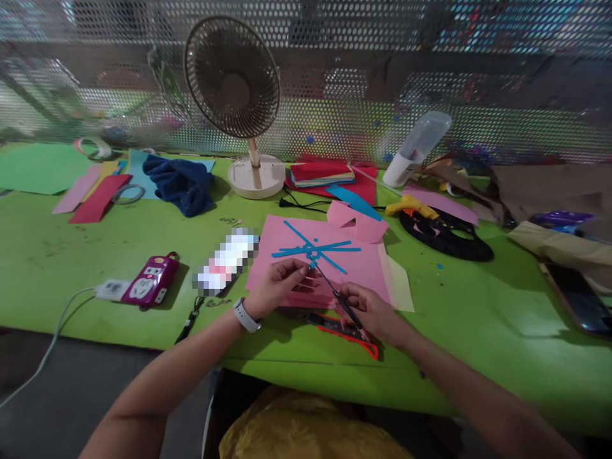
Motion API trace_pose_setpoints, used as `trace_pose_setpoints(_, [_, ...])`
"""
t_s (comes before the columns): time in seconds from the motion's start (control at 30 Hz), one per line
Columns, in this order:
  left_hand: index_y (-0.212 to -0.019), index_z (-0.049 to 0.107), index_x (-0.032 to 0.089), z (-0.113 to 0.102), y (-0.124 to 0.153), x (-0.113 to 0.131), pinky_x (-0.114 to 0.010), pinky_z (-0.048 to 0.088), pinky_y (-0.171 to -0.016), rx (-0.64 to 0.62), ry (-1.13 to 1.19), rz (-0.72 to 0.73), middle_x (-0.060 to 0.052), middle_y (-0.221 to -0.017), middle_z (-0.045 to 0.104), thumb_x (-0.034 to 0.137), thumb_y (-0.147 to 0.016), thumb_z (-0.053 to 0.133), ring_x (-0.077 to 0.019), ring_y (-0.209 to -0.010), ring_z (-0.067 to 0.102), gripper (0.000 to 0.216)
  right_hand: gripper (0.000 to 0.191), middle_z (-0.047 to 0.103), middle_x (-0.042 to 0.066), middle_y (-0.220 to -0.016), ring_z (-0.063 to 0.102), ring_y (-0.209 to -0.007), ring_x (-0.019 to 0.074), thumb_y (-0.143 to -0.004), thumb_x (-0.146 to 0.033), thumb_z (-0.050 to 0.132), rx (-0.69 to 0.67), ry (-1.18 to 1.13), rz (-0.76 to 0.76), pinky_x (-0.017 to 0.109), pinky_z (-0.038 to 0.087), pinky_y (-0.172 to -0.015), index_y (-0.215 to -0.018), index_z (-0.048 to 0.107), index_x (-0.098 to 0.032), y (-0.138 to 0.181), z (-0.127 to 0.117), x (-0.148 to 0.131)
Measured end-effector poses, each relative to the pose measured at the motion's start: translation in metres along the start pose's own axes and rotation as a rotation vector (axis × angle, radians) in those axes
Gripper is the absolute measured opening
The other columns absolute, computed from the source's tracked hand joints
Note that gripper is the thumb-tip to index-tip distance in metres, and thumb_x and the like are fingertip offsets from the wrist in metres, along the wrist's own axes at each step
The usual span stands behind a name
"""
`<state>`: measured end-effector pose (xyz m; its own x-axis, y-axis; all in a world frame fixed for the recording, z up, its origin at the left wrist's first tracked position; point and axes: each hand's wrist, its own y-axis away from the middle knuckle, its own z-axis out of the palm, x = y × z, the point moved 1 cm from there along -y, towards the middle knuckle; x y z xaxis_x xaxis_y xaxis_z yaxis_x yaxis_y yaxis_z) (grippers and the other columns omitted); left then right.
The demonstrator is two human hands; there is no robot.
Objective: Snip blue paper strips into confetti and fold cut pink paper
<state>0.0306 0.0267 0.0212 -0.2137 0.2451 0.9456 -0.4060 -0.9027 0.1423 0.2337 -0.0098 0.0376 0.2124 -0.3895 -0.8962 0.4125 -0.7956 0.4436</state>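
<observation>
My right hand point(366, 312) grips a thin dark-handled tool point(350, 308) with a slim tip; its exact kind is unclear. The tip points up-left to a small blue paper piece point(312, 265) at the fingertips of my left hand point(287, 280). That hand's thumb and forefinger are pinched, its other fingers looser. Beneath both hands lies a stack of pink paper point(268, 255). On it, blue paper strips point(335, 247) cross in a star shape with small bits around the centre. An orange-and-black cutter point(370, 347) lies below my right hand.
A phone point(227, 261) and a purple power socket point(152, 280) are on the left. At the back stand a fan point(257, 175) and a clear-topped bottle point(415, 150). A yellow glue gun point(412, 206) rests on a black plate point(444, 239). Another phone point(578, 298) lies far right.
</observation>
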Motion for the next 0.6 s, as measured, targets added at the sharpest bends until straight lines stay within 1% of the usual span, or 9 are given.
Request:
trace_pose_setpoints(0.1, [-0.090, 0.062, 0.013, -0.001, 0.000, 0.002, -0.031, 0.056, -0.077, 0.002, 0.000, 0.003, -0.011, -0.095, 0.071, 0.042, -0.081, 0.066, -0.0176, -0.081, 0.070, 0.031, 0.054, 0.051, -0.006, -0.060, 0.044, -0.046, 0.0061, -0.062, -0.066, 0.069, -0.006, -0.001, 0.004, 0.020, 0.034, -0.042, -0.078, 0.044, -0.020, 0.000, 0.001, -0.003])
trace_pose_setpoints(0.27, [-0.087, 0.059, 0.013, -0.003, 0.000, 0.003, -0.030, 0.056, -0.073, 0.029, -0.013, -0.003, -0.011, -0.094, 0.072, 0.040, -0.081, 0.066, -0.0190, -0.080, 0.070, 0.028, 0.055, 0.051, -0.007, -0.058, 0.043, -0.044, 0.0052, -0.062, -0.065, 0.070, -0.020, -0.010, 0.013, 0.019, 0.032, -0.041, -0.078, 0.044, -0.020, 0.000, 0.002, 0.000])
trace_pose_setpoints(0.37, [-0.085, 0.059, 0.013, -0.002, 0.001, 0.004, -0.031, 0.056, -0.073, 0.033, -0.015, 0.002, -0.011, -0.092, 0.072, 0.039, -0.081, 0.066, -0.0202, -0.080, 0.070, 0.027, 0.054, 0.053, -0.007, -0.057, 0.047, -0.046, 0.0067, -0.061, -0.065, 0.071, -0.014, -0.011, 0.017, 0.020, 0.034, -0.042, -0.077, 0.045, -0.020, -0.002, 0.001, 0.005])
trace_pose_setpoints(0.53, [-0.086, 0.059, 0.014, -0.002, 0.002, 0.004, -0.035, 0.055, -0.081, 0.025, 0.023, 0.033, -0.011, -0.099, 0.071, 0.036, -0.081, 0.065, -0.0241, -0.096, 0.068, 0.024, 0.050, 0.055, -0.005, -0.058, 0.050, -0.048, 0.0080, -0.064, -0.061, 0.071, -0.037, -0.031, 0.001, 0.021, 0.036, -0.045, -0.077, 0.048, -0.019, -0.003, 0.001, 0.011])
trace_pose_setpoints(0.6, [-0.085, 0.059, 0.013, -0.002, 0.002, 0.004, -0.036, 0.055, -0.083, 0.026, 0.017, 0.040, -0.011, -0.098, 0.071, 0.036, -0.081, 0.066, -0.0254, -0.099, 0.067, 0.024, 0.048, 0.055, -0.005, -0.058, 0.051, -0.048, 0.0081, -0.066, -0.059, 0.072, -0.042, -0.034, 0.009, 0.021, 0.036, -0.045, -0.079, 0.050, -0.019, -0.004, 0.001, 0.012])
